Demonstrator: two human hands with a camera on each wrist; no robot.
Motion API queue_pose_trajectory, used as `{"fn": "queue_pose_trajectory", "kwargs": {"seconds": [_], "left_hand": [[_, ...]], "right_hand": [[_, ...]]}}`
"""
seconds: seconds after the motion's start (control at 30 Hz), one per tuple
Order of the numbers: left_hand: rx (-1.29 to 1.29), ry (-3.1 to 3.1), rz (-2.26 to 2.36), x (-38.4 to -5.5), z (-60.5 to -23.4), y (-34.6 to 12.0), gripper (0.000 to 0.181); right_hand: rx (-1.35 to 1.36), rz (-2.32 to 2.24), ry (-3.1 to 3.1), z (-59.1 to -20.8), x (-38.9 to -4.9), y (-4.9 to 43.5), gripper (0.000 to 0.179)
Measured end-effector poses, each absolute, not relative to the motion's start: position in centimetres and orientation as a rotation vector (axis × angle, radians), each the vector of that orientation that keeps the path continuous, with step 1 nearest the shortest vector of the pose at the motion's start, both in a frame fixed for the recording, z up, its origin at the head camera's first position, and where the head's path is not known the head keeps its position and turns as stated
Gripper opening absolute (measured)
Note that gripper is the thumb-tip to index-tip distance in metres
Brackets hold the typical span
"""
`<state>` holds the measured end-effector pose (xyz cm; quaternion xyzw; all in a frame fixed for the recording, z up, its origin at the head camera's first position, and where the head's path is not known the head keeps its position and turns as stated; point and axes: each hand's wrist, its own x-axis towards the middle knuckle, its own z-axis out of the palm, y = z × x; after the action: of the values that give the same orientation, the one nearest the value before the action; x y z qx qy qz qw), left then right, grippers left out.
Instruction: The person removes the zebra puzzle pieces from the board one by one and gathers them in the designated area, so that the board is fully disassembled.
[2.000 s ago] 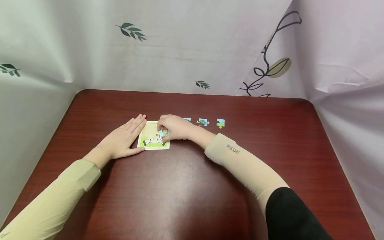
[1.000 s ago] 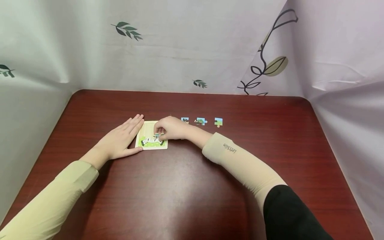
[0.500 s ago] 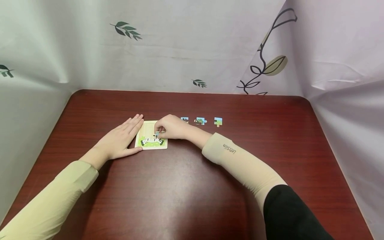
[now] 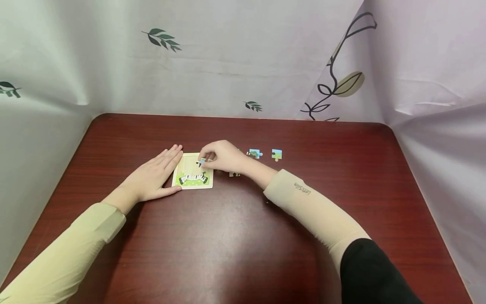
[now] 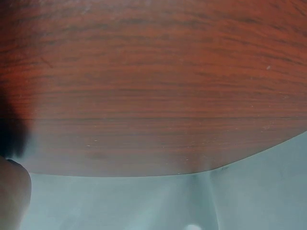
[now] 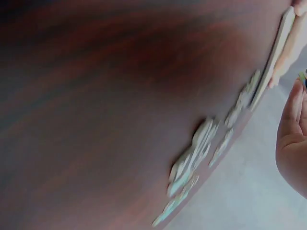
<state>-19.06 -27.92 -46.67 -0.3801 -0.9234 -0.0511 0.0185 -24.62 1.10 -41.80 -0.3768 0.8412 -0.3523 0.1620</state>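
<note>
A small square puzzle tray (image 4: 187,162) lies on the table, its lower part filled with pieces showing zebra legs on green. My left hand (image 4: 153,175) lies flat with straight fingers along the tray's left edge, thumb at the lower corner. Between thumb and fingertips my right hand (image 4: 225,157) pinches a blue-and-black puzzle piece (image 4: 202,161) over the tray's upper right part. The right wrist view catches this hand (image 6: 293,143) at its right border, with just a sliver of the piece showing.
Loose puzzle pieces lie right of the tray: one with a green bush (image 4: 255,153), a blue-green one (image 4: 276,155) and one below the right wrist (image 4: 234,174). Another is mostly hidden behind the right hand. A pale curtain (image 4: 212,63) surrounds the dark red table (image 4: 212,253).
My right hand has raised the pinched piece away from the zebra part and moved slightly up and right. It now covers most of one loose piece and uncovers another. My left hand stays put.
</note>
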Motion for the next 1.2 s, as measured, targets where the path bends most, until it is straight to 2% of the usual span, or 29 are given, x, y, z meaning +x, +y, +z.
{"fn": "queue_pose_trajectory", "kwargs": {"seconds": [0.83,1.2], "left_hand": [[-1.176,-2.864,-0.167,-19.1,-47.0,-28.1,0.1],[-1.168,-2.864,-0.165,-19.1,-47.1,-28.1,0.102]], "right_hand": [[-0.801,-1.033,2.499,-40.9,-24.4,15.5,0.008],[-0.783,-0.966,2.467,-42.1,-23.5,18.8,0.005]]}}
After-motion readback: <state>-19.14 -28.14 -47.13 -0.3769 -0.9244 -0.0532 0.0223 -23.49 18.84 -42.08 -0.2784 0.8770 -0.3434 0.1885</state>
